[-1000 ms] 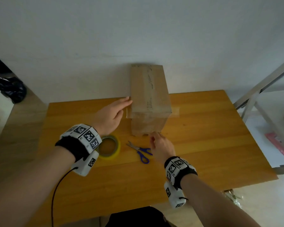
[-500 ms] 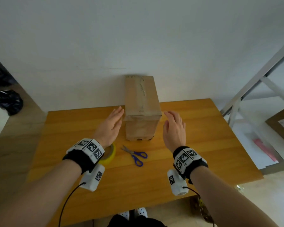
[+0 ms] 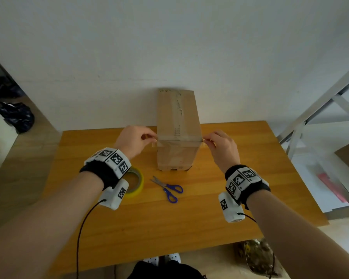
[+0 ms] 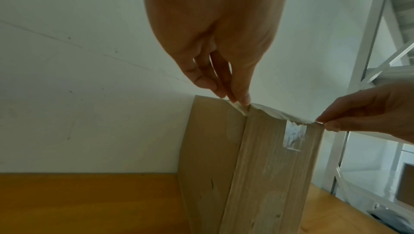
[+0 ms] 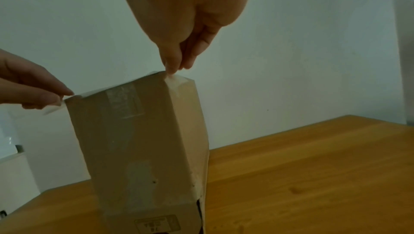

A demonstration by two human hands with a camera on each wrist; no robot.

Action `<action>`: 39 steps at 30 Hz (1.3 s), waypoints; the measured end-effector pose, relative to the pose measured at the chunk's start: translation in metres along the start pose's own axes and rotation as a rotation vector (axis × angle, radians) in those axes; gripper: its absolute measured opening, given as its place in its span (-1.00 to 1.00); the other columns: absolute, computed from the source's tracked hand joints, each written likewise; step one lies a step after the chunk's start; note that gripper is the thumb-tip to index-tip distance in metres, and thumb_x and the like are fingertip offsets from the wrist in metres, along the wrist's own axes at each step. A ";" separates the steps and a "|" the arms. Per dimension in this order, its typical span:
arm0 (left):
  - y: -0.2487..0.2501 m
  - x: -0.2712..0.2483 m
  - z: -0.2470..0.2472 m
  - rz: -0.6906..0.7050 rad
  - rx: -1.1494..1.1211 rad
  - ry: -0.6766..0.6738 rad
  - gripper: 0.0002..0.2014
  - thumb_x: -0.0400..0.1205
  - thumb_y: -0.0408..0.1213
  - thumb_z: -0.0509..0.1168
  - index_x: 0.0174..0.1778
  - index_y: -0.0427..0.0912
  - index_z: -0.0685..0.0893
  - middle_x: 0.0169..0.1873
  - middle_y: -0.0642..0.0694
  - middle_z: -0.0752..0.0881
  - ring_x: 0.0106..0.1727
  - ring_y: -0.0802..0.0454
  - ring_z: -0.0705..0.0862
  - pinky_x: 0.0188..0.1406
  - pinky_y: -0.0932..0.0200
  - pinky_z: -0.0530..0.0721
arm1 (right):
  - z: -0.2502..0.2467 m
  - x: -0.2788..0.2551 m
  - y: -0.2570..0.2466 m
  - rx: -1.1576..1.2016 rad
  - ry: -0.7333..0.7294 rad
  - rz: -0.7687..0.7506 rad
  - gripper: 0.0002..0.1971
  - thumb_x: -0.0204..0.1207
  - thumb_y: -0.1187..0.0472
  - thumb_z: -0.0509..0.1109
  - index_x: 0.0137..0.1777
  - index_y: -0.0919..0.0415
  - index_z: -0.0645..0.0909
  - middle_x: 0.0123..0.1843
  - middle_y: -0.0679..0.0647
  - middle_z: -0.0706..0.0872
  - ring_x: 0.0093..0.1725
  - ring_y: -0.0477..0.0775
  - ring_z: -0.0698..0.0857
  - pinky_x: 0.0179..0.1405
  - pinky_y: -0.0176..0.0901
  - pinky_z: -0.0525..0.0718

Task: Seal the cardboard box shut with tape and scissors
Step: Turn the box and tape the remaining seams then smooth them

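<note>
cardboard box [image 3: 177, 125] upright | left hand [image 3: 135, 140], right hand [image 3: 223, 149] pinching tape strip [image 3: 178, 142] ends, taut for folding down | scissors [image 3: 167, 188] parked nearby

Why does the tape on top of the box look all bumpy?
The strip of tape across the cardboard box is wrinkled and its ends stick out past both sides. The left hand and right hand pinch those loose ends, not yet pressed down.
</note>
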State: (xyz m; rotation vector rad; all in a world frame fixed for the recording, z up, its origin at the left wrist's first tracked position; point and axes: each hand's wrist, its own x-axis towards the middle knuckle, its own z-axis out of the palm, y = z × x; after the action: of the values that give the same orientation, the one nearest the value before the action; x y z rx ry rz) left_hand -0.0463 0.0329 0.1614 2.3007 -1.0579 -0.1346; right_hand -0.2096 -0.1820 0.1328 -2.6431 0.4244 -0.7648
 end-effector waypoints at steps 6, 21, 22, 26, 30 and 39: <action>-0.004 0.007 -0.008 0.055 0.030 -0.067 -0.83 0.53 -0.25 0.36 0.00 -0.10 0.78 -0.14 0.01 0.71 -0.30 0.28 0.54 -0.25 0.44 0.46 | -0.010 0.007 0.004 -0.067 -0.095 -0.153 -0.92 0.36 0.43 0.53 -0.16 0.34 0.78 -0.22 0.20 0.74 -0.30 0.22 0.71 -0.42 -0.25 0.48; -0.028 0.006 -0.007 0.093 0.178 -0.102 -0.79 0.60 -0.40 0.26 0.08 -0.09 0.70 0.33 -0.07 0.58 0.41 -0.01 0.46 0.36 0.11 0.41 | -0.020 0.020 0.002 -0.215 -0.175 -0.332 -0.80 0.22 0.30 0.66 -0.28 0.30 0.69 -0.24 0.15 0.70 -0.31 0.17 0.69 -0.57 -0.28 0.45; -0.029 0.006 -0.007 0.066 0.144 -0.088 -0.76 0.59 -0.44 0.25 0.11 -0.09 0.66 0.30 -0.06 0.59 0.36 0.00 0.50 0.29 0.18 0.43 | -0.019 0.020 0.002 -0.221 -0.186 -0.316 -0.76 0.19 0.32 0.67 -0.26 0.30 0.66 -0.21 0.15 0.70 -0.28 0.17 0.69 -0.54 -0.28 0.45; -0.033 0.002 -0.003 0.030 0.081 -0.116 -0.62 0.61 -0.51 0.17 0.29 -0.09 0.57 0.31 -0.06 0.58 0.33 0.00 0.54 0.23 0.18 0.49 | -0.016 0.016 -0.009 -0.217 -0.183 -0.314 -0.68 0.20 0.52 0.52 -0.02 0.36 0.66 0.02 0.22 0.70 -0.07 0.23 0.70 -0.20 -0.09 0.65; -0.041 -0.002 0.008 -0.014 0.063 -0.158 -0.51 0.61 -0.56 0.10 0.42 -0.06 0.49 0.40 -0.06 0.53 0.42 -0.02 0.49 0.31 0.18 0.41 | -0.002 0.029 -0.053 -0.116 -0.157 -0.216 -0.73 0.57 0.23 0.31 0.24 0.25 0.63 0.29 0.14 0.66 0.22 0.11 0.65 0.23 0.00 0.58; -0.044 -0.017 0.014 -0.039 -0.005 -0.108 -0.46 0.57 -0.63 0.07 0.43 -0.11 0.49 0.40 -0.10 0.52 0.36 -0.06 0.52 0.23 0.25 0.43 | 0.055 0.034 -0.089 -0.130 -0.361 -0.079 -0.49 0.68 -0.10 0.10 0.52 0.15 0.41 0.59 0.09 0.39 0.58 0.06 0.31 0.58 -0.06 0.10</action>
State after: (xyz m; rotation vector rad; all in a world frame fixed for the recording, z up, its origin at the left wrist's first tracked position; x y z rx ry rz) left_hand -0.0335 0.0612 0.1230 2.3329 -1.0649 -0.2800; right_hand -0.1354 -0.1016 0.1418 -2.8531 0.2785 -0.2753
